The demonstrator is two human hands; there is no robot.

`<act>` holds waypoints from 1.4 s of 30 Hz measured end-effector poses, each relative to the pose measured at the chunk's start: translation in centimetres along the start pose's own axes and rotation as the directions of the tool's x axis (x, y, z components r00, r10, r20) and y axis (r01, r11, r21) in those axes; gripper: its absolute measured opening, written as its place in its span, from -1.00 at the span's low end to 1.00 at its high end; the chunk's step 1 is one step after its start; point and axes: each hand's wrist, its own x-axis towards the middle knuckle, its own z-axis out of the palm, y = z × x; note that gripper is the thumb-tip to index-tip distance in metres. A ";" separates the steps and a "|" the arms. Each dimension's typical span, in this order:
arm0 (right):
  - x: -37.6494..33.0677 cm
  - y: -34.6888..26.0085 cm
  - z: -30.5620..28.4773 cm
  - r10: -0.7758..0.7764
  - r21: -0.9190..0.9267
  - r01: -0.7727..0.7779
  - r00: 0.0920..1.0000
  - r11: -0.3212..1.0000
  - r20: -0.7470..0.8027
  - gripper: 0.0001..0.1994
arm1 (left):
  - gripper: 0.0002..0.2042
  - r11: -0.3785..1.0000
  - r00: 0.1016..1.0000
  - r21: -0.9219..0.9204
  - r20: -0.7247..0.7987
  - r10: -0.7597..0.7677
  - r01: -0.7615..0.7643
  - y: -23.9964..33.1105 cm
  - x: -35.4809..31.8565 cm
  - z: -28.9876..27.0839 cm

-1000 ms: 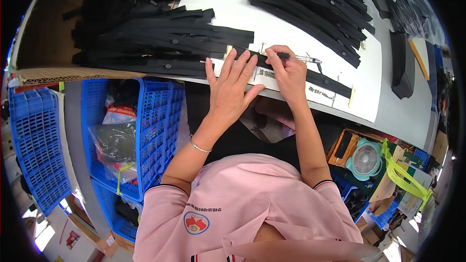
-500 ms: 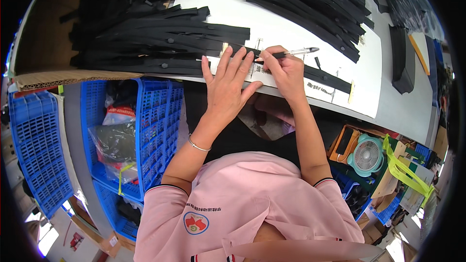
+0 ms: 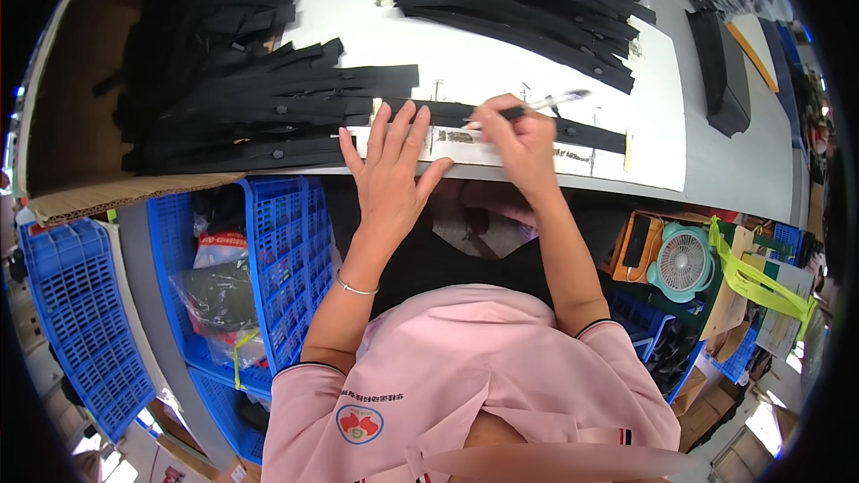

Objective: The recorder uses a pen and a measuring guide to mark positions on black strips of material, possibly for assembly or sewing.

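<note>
A slim pen with a clear barrel and black grip (image 3: 540, 105) is held aslant, its rear end up to the right and its tip low at the left, over a long, narrow black fabric strip (image 3: 591, 134). The strip lies flat, nearly crosswise, on a white sheet (image 3: 537, 54); its right end meets a yellowish mark (image 3: 629, 152).

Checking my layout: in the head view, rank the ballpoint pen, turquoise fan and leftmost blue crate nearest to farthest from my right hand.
1. Ballpoint pen: held in your right hand.
2. Turquoise fan: on the right side.
3. Leftmost blue crate: far left side.
</note>
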 end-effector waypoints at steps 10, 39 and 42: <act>-0.9 2.0 -5.7 -0.080 -0.291 0.005 0.966 0.957 -0.246 -0.84 | -0.34 0.999 1.000 0.030 0.013 0.015 -0.016 -0.2 0.0 0.2; -1.1 2.7 -5.7 -0.148 -0.207 0.107 0.969 0.973 -0.196 -0.83 | -0.47 0.965 0.983 -0.196 0.017 0.181 -0.174 7.3 1.9 3.4; -1.1 2.5 -6.1 -0.159 -0.256 0.117 0.975 0.960 -0.152 -0.82 | -0.47 0.966 0.983 -0.188 0.022 0.185 -0.177 7.3 1.9 3.5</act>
